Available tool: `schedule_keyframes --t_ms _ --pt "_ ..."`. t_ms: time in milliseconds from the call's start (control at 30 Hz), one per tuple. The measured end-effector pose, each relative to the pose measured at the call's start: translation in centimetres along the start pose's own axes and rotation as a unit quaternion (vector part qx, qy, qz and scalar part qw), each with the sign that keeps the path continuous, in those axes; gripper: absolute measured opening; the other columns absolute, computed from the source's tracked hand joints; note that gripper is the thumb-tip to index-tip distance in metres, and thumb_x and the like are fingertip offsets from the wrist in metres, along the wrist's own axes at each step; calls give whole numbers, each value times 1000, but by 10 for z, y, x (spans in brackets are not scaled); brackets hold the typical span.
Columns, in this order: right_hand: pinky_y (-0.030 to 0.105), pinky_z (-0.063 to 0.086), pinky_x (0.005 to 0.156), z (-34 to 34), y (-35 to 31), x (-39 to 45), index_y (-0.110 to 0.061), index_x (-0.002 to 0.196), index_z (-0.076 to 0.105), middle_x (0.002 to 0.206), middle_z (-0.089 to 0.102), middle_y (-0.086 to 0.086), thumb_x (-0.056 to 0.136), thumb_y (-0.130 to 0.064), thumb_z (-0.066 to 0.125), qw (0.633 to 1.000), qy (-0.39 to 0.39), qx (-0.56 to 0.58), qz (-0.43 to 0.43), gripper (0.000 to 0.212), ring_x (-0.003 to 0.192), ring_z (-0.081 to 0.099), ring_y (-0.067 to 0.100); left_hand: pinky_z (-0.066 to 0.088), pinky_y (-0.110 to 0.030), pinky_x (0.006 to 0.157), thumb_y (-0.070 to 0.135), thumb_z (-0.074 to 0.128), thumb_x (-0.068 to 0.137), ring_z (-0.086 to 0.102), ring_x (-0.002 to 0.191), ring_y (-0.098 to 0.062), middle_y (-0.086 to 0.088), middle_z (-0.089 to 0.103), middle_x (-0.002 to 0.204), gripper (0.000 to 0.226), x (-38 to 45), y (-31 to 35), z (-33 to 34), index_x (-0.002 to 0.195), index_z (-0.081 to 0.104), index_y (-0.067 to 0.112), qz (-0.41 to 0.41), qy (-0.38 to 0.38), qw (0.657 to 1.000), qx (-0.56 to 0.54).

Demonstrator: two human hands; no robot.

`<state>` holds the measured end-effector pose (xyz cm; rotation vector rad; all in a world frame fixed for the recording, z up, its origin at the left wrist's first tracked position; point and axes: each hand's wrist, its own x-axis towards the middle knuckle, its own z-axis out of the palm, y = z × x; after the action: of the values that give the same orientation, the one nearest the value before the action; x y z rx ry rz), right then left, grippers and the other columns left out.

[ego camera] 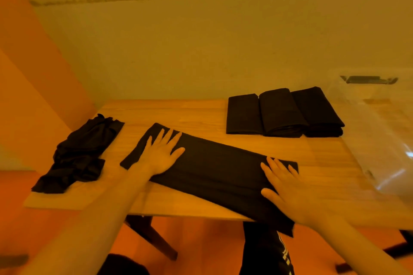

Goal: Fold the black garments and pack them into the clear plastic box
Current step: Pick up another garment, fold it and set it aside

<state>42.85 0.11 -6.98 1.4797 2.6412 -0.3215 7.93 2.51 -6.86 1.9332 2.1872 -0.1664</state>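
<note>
Both hands [162,154] press flat a black garment [219,172].

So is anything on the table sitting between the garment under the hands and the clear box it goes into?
Nothing visible blocks it. The long black garment lies flat under the left hand and right hand; bare table runs from its right end to the clear plastic box. The three folded garments sit farther back, off that line.

The clear plastic box [377,131] is cut off by the right frame edge — its walls are faint and blurred, and its contents cannot be determined. Right of the wooden table [201,114], the right hand [288,192] is motion-blurred at the wrist — both forearms leave the frame below.
</note>
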Motion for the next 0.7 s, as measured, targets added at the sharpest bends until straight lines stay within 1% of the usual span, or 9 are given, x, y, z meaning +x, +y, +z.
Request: schedule_keyframes --t_ms 67,167,267,333,400,533,600,633,700 --pt "32 -17 108 -6 -2 -9 -28 134 -22 141 -29 -11 36 -82 -39 999 -26 4 -37 113 132 -28 6 -1 -50 117 54 17 96 -11 144 -25 -3 -7 158 62 5 1 -11 149 -4 29 -4 3 999 37" --pt "29 -16 107 -31 7 0 -39 131 -19 140 -24 -18 40 -83 -35 997 -9 6 -75 102 131 -24 2 2 -53 115 56 22 96 -7 143 -35 -13 -7 157 71 -14 29 -15 150 -2 18 -104 71 992 10" --pt "24 -10 108 -39 3 35 -34 136 -14 146 -14 -16 49 -82 -28 992 -17 -5 -124 101 137 -14 3 -6 -58 111 65 19 91 -14 141 -38 -16 -15 155 81 -43 62 -1 149 -9 15 -197 34 975 -92" --pt "23 -8 109 -35 -7 57 -30 144 -5 154 -5 -10 59 -76 -16 985 -56 -19 -163 97 139 -8 3 -6 -61 109 67 18 90 -17 141 -38 -16 -15 155 84 -53 67 14 149 -8 14 -233 30 966 -109" --pt "24 -8 109 -32 -14 66 -28 147 2 157 -1 -7 63 -71 -8 981 -77 -20 -177 95 136 -9 -1 -4 -62 110 67 16 89 -14 142 -37 -16 -10 156 83 -52 60 22 150 -4 14 -250 44 962 -102" --pt "26 -8 110 -17 -15 53 -28 147 -3 155 -9 -8 70 -73 -6 990 -45 -5 -135 89 142 -9 6 -2 -58 111 67 14 90 -10 144 -33 -10 -7 157 78 -30 41 19 150 -2 21 -181 49 980 -65" --pt "29 -11 109 -8 -29 38 -28 147 -6 147 -22 -12 52 -78 -23 993 -24 16 -111 108 139 -16 7 -3 -55 113 67 14 90 -10 144 -30 -6 -8 158 75 -11 32 12 150 -2 24 -130 42 989 -51" --pt "30 -12 109 -6 -38 33 -29 147 -8 142 -27 -12 46 -77 -26 994 -25 30 -102 113 135 -22 5 -3 -54 113 66 14 90 -11 144 -29 -4 -7 158 73 -1 28 8 150 -2 26 -106 37 993 -42" --pt "29 -13 109 -5 -53 30 -31 146 -8 139 -30 -15 49 -76 -15 992 -34 75 -100 107 129 -27 3 -4 -53 115 63 15 92 -13 144 -27 -2 -9 158 70 17 20 0 149 -3 28 -64 33 997 -24"
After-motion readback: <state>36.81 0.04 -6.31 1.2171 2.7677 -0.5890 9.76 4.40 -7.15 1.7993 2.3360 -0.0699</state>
